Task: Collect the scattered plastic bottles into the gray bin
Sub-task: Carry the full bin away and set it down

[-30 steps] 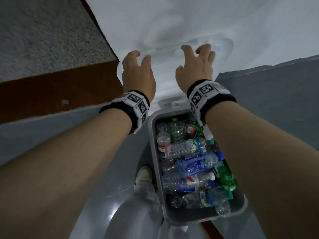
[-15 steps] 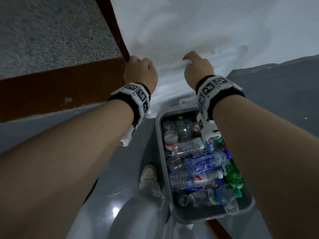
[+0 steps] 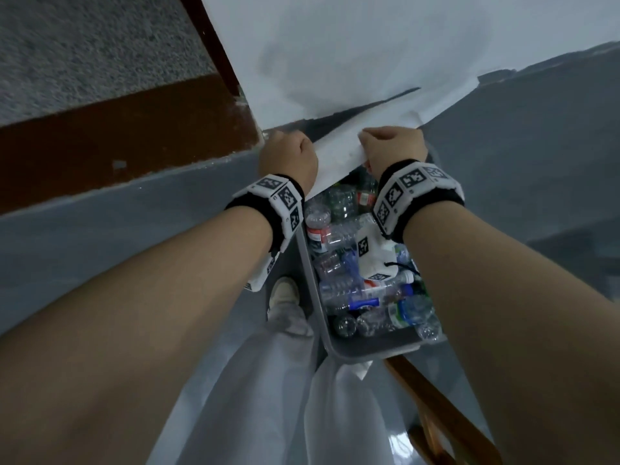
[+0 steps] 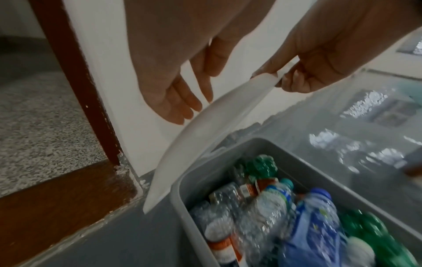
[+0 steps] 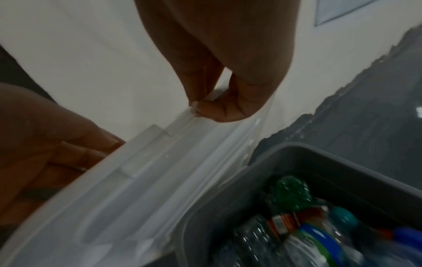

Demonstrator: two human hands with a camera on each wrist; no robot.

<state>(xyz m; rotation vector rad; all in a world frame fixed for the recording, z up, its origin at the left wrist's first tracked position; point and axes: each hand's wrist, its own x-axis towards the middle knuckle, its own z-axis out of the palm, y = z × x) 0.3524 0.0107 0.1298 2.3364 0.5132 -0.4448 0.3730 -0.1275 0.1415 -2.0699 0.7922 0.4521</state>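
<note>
Both hands hold a white lid above the far end of the gray bin (image 3: 369,349). The left hand (image 3: 288,159) has fingers under its edge, and the right hand (image 3: 392,149) pinches the lid (image 3: 342,152). Plastic bottles (image 3: 355,290) fill the bin.

The glossy gray floor (image 3: 536,156) carries the gray bin (image 3: 369,347), which stands on it near a white wall. A person's shoe (image 3: 284,292) rests on the floor just left of the bin.

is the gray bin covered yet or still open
Still open: the white lid is tilted up off the gray bin, held by both hands, bottles visible inside.
</note>
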